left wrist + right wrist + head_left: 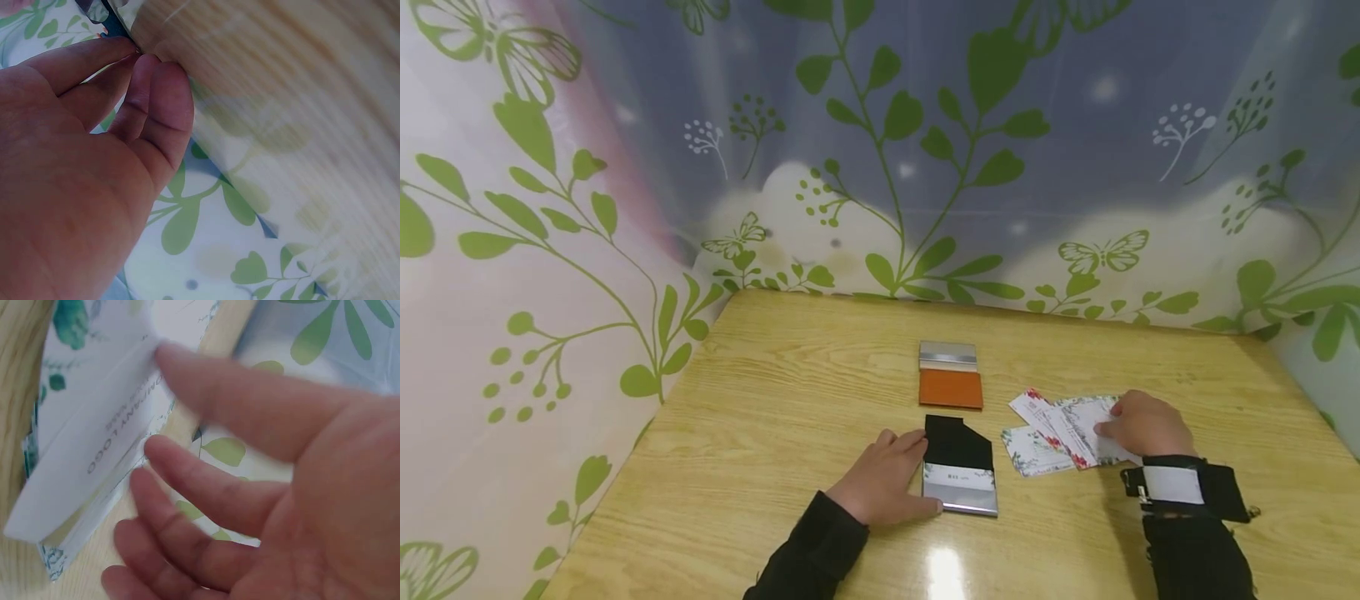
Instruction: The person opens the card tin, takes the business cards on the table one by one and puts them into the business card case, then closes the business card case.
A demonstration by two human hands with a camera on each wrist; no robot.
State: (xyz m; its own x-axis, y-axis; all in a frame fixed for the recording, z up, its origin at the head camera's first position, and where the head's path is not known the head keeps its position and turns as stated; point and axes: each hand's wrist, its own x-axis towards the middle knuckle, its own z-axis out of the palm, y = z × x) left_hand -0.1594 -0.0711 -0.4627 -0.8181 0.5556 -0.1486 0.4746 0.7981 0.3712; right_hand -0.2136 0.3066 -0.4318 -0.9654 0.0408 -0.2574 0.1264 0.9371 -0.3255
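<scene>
In the head view an open card case (960, 498) lies flat, with a black flap (951, 440) and a silver pocket holding a white card (958, 477). My left hand (883, 479) rests along its left side; the fingertips touch the edge and the thumb reaches its near corner. To the right, my right hand (1146, 423) touches several fanned business cards (1036, 450) printed with flowers. The right wrist view has the thumb over a tilted white business card (106, 431) lettered "COMPANY LOGO", thumb and fingers apart. Fingertips (169, 87) hide most of the case in the left wrist view.
Behind the black case lies another case with a silver part (947, 356) and an orange part (951, 389). The wooden table (790, 375) meets a leaf-patterned wall covering (880, 167) at the back and sides.
</scene>
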